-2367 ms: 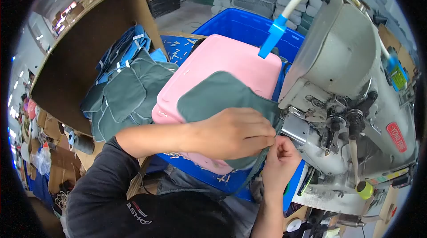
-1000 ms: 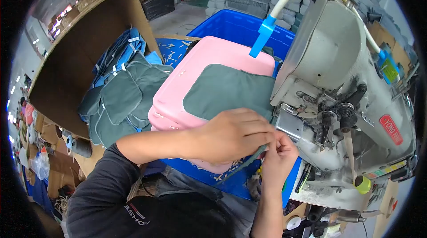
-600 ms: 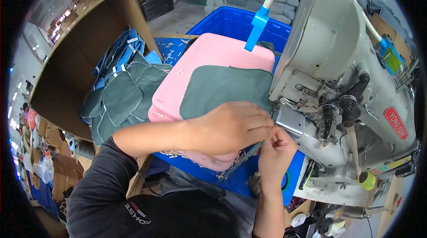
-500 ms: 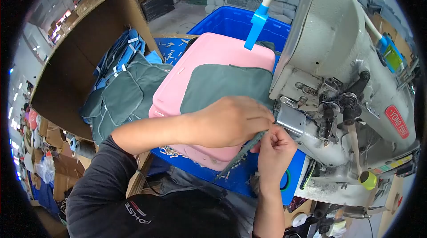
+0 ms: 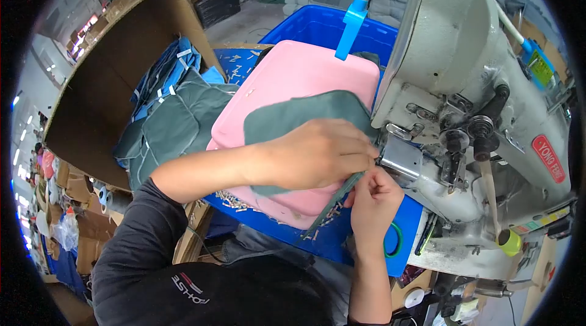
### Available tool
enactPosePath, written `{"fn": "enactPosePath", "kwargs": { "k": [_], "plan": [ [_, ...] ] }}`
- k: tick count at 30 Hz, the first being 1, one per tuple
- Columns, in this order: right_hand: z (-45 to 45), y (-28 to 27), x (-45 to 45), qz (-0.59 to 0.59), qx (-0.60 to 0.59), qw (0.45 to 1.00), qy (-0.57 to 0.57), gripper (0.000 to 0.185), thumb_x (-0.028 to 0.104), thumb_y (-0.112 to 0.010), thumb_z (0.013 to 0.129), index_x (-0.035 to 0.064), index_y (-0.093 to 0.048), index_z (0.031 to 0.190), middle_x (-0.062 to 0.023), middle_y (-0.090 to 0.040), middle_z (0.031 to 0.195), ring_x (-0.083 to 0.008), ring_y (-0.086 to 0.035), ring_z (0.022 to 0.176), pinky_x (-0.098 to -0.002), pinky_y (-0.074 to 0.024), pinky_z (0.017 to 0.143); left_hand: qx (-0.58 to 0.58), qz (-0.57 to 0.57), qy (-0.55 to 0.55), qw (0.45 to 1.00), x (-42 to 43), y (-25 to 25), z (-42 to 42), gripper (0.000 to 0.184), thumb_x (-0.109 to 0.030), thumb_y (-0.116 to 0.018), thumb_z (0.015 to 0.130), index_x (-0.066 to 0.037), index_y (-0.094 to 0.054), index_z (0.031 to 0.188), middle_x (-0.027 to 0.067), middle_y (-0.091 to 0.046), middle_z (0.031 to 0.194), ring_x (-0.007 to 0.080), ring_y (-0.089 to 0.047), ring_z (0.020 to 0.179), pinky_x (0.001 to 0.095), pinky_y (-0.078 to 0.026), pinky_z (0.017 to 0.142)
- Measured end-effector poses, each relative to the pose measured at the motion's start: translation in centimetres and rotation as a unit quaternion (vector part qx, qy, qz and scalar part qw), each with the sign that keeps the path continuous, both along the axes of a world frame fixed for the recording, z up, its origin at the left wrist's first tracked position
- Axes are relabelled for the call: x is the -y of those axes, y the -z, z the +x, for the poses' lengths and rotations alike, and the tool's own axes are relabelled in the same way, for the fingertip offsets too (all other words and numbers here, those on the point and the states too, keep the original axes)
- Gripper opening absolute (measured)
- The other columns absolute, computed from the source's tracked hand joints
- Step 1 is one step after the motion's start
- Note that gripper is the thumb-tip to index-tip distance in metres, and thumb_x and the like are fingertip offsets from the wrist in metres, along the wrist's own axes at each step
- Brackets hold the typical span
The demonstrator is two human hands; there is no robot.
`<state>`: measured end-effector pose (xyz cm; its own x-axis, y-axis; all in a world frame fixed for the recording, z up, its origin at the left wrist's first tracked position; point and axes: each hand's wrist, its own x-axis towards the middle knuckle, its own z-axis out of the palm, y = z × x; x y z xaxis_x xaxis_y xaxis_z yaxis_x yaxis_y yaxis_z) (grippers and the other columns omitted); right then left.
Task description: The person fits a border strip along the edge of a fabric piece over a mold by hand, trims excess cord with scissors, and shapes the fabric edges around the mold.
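Note:
A dark green fabric piece (image 5: 299, 112) with rounded corners lies over a pink pad (image 5: 293, 60). My left hand (image 5: 326, 154) reaches across it, its fingers closed on the fabric's right edge beside the sewing machine's metal plate (image 5: 401, 160). Just below, my right hand (image 5: 373, 198) is closed in a pinch on a narrow green strip (image 5: 334, 209), which slants down to the left over the pad's edge. The fingertips of both hands nearly meet, and the exact contact between strip and fabric is hidden by them.
A grey sewing machine (image 5: 455, 51) stands at the right. At the left, a cardboard box (image 5: 104, 70) holds green and blue fabric pieces (image 5: 183, 112). Behind is a blue crate (image 5: 293, 24). Scraps litter the blue table (image 5: 256, 219); green-handled scissors (image 5: 400, 239) lie near my right wrist.
The green fabric has turned slightly, and its lower edge now shows below my left forearm. My left hand has shifted a little upward; both hands keep their grips.

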<state>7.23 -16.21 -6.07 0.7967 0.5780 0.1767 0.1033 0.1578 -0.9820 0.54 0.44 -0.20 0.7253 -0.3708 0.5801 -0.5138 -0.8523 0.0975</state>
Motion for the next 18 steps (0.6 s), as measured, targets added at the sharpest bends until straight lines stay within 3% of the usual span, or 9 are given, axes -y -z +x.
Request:
{"fn": "enactPosePath", "kwargs": {
  "k": [10, 13, 18],
  "plan": [
    [1.4, -2.0, 1.3, -0.029, -0.034, 0.999, 0.016, 0.012, 0.005, -0.062, 0.099, -0.0021, -0.068, 0.090, -0.0005, -0.063, 0.064, -0.0034, -0.054, 0.050, -0.0193, -0.0399, 0.044, 0.006, -0.100, -0.014, 0.995, 2.5, -0.1, -2.2, 0.038, -0.005, -0.073, 0.071, 0.000, -0.069, 0.108, 0.0148, -0.069, 0.116, 0.0320, -0.069, 0.103, 0.0418, -0.056, 0.086],
    [0.9, -2.2, 1.5, -0.040, -0.056, 0.998, 0.003, 0.009, 0.001, -0.062, 0.097, -0.0018, -0.066, 0.089, -0.0005, -0.063, 0.065, -0.0036, -0.055, 0.052, -0.0190, -0.0407, 0.044, -0.026, -0.170, -0.021, 0.985, 2.3, 0.4, -2.0, 0.040, -0.001, -0.071, 0.070, 0.000, -0.068, 0.110, 0.0136, -0.068, 0.119, 0.0325, -0.069, 0.102, 0.0407, -0.056, 0.084],
    [0.0, -1.0, 1.7, -0.026, -0.011, 0.999, -0.034, 0.008, -0.004, -0.062, 0.094, -0.0018, -0.064, 0.086, 0.0007, -0.062, 0.065, -0.0028, -0.055, 0.055, -0.0199, -0.0424, 0.046, -0.034, -0.160, -0.043, 0.986, 3.0, 0.0, -2.1, 0.033, -0.002, -0.070, 0.073, -0.002, -0.067, 0.105, 0.0107, -0.066, 0.110, 0.0316, -0.067, 0.097, 0.0401, -0.055, 0.081]
  ]
}}
